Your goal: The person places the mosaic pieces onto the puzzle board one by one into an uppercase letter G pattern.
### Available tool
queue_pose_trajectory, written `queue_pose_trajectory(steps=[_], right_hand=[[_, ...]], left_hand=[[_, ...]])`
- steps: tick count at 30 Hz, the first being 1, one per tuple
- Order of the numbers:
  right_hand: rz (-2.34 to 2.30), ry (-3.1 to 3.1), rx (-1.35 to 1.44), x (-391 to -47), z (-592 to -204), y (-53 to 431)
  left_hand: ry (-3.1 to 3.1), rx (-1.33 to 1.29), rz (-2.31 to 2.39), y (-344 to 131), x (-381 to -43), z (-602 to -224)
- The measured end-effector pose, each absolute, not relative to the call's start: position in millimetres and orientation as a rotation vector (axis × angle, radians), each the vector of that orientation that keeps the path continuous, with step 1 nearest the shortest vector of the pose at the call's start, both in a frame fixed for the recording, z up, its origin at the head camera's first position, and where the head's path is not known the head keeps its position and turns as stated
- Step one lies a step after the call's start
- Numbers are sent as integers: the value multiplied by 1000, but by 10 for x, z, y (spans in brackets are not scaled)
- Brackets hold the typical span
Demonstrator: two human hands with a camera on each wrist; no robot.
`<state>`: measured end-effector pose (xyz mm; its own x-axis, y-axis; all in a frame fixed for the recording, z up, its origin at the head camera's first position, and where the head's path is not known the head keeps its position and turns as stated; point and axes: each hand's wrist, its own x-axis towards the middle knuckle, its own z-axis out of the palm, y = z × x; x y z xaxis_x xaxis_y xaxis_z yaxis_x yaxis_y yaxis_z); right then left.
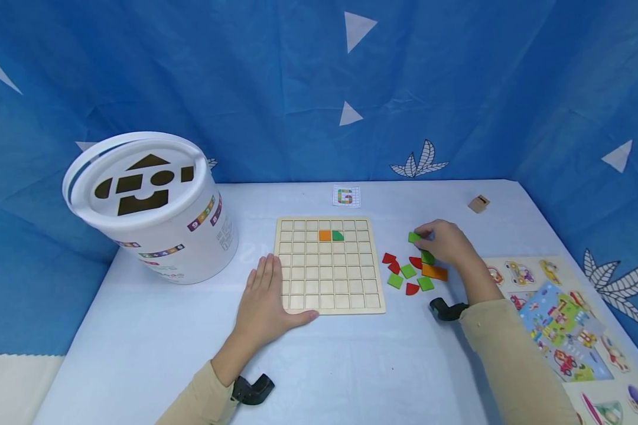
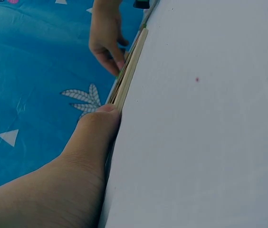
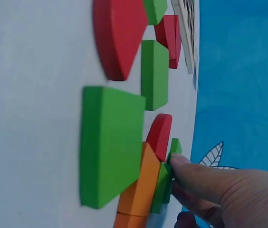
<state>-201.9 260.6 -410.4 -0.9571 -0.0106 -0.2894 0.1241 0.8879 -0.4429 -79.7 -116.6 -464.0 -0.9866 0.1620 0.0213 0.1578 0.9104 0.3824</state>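
A wooden grid board (image 1: pixel 326 272) lies on the table, an orange square (image 1: pixel 325 235) and a green quarter-round piece (image 1: pixel 337 236) side by side in its second row. My left hand (image 1: pixel 263 304) rests against the board's near-left corner, fingers straight along the left edge and thumb along the front. To the right of the board, my right hand (image 1: pixel 446 241) pinches a green square (image 1: pixel 413 237) between thumb and fingers. Loose pieces lie just nearer: green squares (image 1: pixel 395 280), red quarter-round pieces (image 1: pixel 412 289) and orange pieces (image 1: pixel 434 272). The right wrist view shows the thumb (image 3: pixel 191 175) on the green square.
Behind the board lies a small pattern card (image 1: pixel 347 196) with a coloured G shape. A white lidded bucket (image 1: pixel 154 206) stands at the left. A small brown piece (image 1: pixel 478 203) sits at the back right, and picture sheets (image 1: pixel 566 330) cover the right side.
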Motion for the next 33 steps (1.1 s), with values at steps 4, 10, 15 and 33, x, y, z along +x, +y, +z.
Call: queue_pose_trajectory(steps=[4, 10, 15, 33], right_hand=[[-726, 2787, 79, -2021, -4116, 2601], [-856, 2795, 73, -2048, -4129, 2552], [-948, 2814, -40, -2077, -4098, 2368], [-1162, 2643, -396, -2239, -4116, 1170]], left_hand=[[3058, 255, 614, -1165, -792, -4633], [3068, 263, 611, -1166, -792, -4643], [3066, 266, 608, -1168, -794, -4649], [3057, 275, 622, -1177, -782, -4614]])
